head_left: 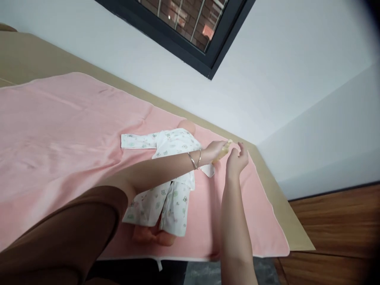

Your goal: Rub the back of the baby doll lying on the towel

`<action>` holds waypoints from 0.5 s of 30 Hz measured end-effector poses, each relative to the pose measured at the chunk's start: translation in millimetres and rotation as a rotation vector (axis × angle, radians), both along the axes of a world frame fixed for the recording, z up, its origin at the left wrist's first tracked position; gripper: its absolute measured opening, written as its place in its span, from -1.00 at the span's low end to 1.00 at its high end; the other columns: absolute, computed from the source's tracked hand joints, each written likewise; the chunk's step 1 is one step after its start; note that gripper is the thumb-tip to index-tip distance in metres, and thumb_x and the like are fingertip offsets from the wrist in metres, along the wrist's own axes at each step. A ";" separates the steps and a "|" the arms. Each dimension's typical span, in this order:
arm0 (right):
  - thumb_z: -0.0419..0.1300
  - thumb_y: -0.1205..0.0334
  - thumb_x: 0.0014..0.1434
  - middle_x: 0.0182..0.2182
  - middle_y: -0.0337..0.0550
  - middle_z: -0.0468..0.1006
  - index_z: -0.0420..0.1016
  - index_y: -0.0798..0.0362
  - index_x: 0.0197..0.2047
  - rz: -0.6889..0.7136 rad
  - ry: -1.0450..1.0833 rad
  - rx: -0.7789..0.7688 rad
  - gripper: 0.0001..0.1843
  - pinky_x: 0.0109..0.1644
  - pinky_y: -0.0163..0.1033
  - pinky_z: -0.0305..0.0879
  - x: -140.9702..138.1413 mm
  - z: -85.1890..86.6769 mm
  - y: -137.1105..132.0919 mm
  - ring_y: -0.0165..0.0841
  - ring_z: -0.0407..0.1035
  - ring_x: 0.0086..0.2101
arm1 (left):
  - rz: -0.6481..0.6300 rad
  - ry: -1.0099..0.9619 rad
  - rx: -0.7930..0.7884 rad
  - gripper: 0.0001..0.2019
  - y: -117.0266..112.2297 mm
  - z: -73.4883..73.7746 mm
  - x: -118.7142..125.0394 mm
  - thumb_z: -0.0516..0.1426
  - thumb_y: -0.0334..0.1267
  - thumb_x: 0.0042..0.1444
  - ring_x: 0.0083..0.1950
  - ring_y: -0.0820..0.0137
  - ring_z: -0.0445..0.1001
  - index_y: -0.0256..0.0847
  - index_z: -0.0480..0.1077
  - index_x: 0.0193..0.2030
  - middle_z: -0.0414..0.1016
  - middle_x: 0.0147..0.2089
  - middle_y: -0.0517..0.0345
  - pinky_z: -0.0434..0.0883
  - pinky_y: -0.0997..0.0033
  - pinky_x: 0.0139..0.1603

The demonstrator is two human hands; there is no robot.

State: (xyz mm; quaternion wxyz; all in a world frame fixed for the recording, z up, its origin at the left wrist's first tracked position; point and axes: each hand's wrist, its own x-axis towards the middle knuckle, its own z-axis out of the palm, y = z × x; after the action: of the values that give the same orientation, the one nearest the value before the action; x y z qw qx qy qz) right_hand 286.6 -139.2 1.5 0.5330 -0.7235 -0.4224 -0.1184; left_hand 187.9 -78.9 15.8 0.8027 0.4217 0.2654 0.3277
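Note:
My left hand (214, 151), with a bracelet at its wrist, is closed around a small yellowish bottle (222, 154). The bottle is tilted, with its pale end up towards my right hand (238, 158). That hand is beside it, palm half cupped and fingers apart, with nothing visible in it. Under my left forearm lies a baby doll (186, 126) in a white patterned top (175, 141) and matching trousers (175, 206). Its head shows only in part beyond the collar, and its feet stick out below the trousers. One sleeve stretches left; the other is partly behind my left hand.
A pink blanket (74, 118) with folds covers most of the tan tabletop (285, 215). White walls (237, 99) border the table at the back and right. A dark-framed window (208, 67) is above. Brown wood panels (338, 217) are at the lower right.

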 end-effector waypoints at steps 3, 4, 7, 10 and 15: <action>0.00 0.12 0.20 0.38 0.24 0.32 0.48 0.21 0.22 0.054 -0.045 -0.067 -0.40 0.46 0.17 0.13 10.9 -6.7 28.5 -0.05 0.18 0.40 | -0.024 0.037 -0.172 -0.73 16.4 -3.3 14.3 -0.02 -0.10 0.36 -0.41 0.35 0.34 -0.19 0.28 -0.31 0.31 -0.40 0.13 0.32 0.38 -0.33; -0.01 0.10 0.21 0.39 0.25 0.29 0.50 0.22 0.20 0.077 -0.068 -0.073 -0.40 0.47 0.20 0.08 12.5 -10.0 36.0 -0.03 0.13 0.42 | -0.046 0.030 -0.214 -0.70 21.0 -3.6 15.4 -0.08 -0.10 0.39 -0.45 0.36 0.32 -0.18 0.26 -0.31 0.29 -0.41 0.15 0.31 0.39 -0.37; -0.02 0.12 0.20 0.33 0.27 0.38 0.57 0.23 0.11 0.134 -0.133 -0.096 -0.43 0.50 0.32 -0.11 15.0 -19.3 51.7 0.00 0.12 0.42 | -0.099 0.006 -0.293 -0.68 27.0 -5.4 11.5 -0.14 -0.11 0.40 -0.51 0.38 0.26 -0.16 0.23 -0.34 0.25 -0.44 0.18 0.28 0.42 -0.44; -0.07 0.15 0.19 0.23 0.29 0.50 0.61 0.22 0.01 0.119 -0.155 -0.093 -0.45 0.50 0.37 -0.19 18.6 -25.0 58.6 0.01 0.26 0.35 | -0.184 0.021 -0.336 -0.75 19.4 -12.7 0.1 0.06 -0.07 0.28 -0.49 0.33 0.29 -0.15 0.25 -0.37 0.27 -0.45 0.15 0.31 0.38 -0.43; -0.02 0.14 0.17 0.30 0.24 0.43 0.59 0.18 0.08 0.115 -0.149 -0.169 -0.45 0.49 0.39 -0.18 19.3 -20.6 53.2 0.05 0.23 0.36 | -0.279 0.041 -0.324 -0.79 -14.9 -35.4 -40.5 0.19 -0.10 0.19 -0.35 0.27 0.43 -0.15 0.34 -0.35 0.44 -0.37 0.06 0.40 0.33 -0.28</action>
State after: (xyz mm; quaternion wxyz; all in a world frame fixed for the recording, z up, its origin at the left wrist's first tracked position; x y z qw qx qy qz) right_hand 305.9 -86.0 -19.1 0.4431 -0.7298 -0.5100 -0.1049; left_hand 147.4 -93.8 -19.6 0.8921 0.3263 0.2698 0.1579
